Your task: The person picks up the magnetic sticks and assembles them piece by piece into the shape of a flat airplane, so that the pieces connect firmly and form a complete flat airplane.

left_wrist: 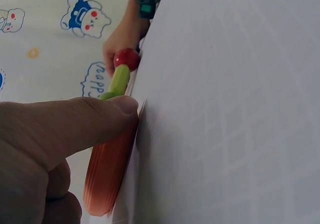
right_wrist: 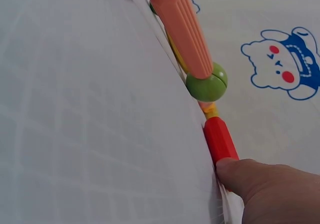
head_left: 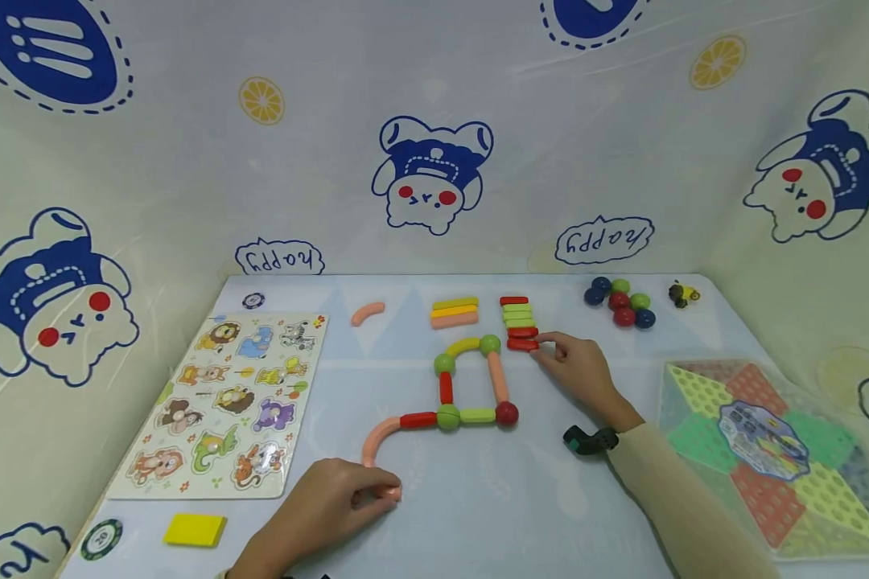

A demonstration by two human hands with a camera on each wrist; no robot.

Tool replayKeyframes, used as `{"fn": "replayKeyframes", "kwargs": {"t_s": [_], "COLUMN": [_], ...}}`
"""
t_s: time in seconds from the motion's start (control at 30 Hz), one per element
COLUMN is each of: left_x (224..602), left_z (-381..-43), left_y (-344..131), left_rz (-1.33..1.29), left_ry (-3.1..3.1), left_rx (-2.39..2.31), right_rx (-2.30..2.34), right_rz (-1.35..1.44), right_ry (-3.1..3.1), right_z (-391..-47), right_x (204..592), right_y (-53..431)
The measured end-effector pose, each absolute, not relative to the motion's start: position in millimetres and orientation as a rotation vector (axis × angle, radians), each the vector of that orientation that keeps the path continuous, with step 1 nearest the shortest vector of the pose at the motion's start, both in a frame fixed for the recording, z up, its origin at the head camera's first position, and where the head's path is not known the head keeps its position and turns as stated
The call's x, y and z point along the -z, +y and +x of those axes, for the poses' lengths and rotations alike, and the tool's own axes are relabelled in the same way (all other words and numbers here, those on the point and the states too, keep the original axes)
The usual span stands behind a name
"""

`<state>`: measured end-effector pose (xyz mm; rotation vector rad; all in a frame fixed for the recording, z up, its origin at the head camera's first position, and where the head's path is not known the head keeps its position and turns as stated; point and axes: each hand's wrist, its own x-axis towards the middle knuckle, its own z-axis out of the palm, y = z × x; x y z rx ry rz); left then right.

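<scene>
My left hand (head_left: 333,507) pinches a salmon-pink magnetic rod (left_wrist: 107,176) low over the table, the thumb lying along its upper end. Close by, a curved salmon rod (head_left: 378,438) meets a red rod (head_left: 418,420). That joins a closed frame of rods and balls: green balls (head_left: 448,416), a dark red ball (head_left: 507,414), and red, yellow, green and salmon rods. My right hand (head_left: 579,374) has thumb and fingertips on the end of a red rod (head_left: 523,344), the nearest in a row of short red and green rods (head_left: 517,318).
Yellow and salmon curved rods (head_left: 455,314) lie at the back, with another salmon curve (head_left: 368,314) to their left. Loose balls (head_left: 624,317) and a small toy (head_left: 684,294) are at back right. An animal puzzle board (head_left: 217,402), yellow block (head_left: 195,530) and clear patterned box (head_left: 760,458) flank the work.
</scene>
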<state>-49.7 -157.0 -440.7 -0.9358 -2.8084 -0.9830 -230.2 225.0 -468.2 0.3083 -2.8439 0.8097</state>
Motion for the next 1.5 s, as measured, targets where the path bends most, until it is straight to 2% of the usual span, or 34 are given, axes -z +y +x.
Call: {"fn": "replayKeyframes", "kwargs": {"t_s": [0.23, 0.43, 0.67, 1.0, 1.23, 1.5], "left_x": [439.0, 439.9, 441.2, 438.7, 441.6, 445.3], "left_z": [-53.1, -55.0, -51.0, -52.5, -50.8, -49.2], "left_y": [-158.0, -155.5, -154.3, -151.6, -153.4, -152.4], "left_rz": [-0.926, -0.967, -0.945, -0.951, -0.936, -0.929], "left_ry": [-2.837, -2.812, -2.809, -2.837, -2.839, -2.823], "left_rx": [0.987, 0.985, 0.928, 0.936, 0.916, 0.949], "right_rx": [-0.863, -0.988, -1.207, -1.35, -1.238, -1.079], "right_rz": [0.308, 0.315, 0.624, 1.032, 1.24, 1.309], "right_ry": [-2.804, -2.662, -2.533, -2.6, -2.58, -2.619], "right_z": [-229.1, -209.0, -156.9, -94.0, -76.7, -75.6], "right_x": [470.1, 456.8, 437.1, 456.6, 458.7, 459.3], "right_y": [224.5, 217.0, 169.7, 128.0, 114.0, 110.8]}}
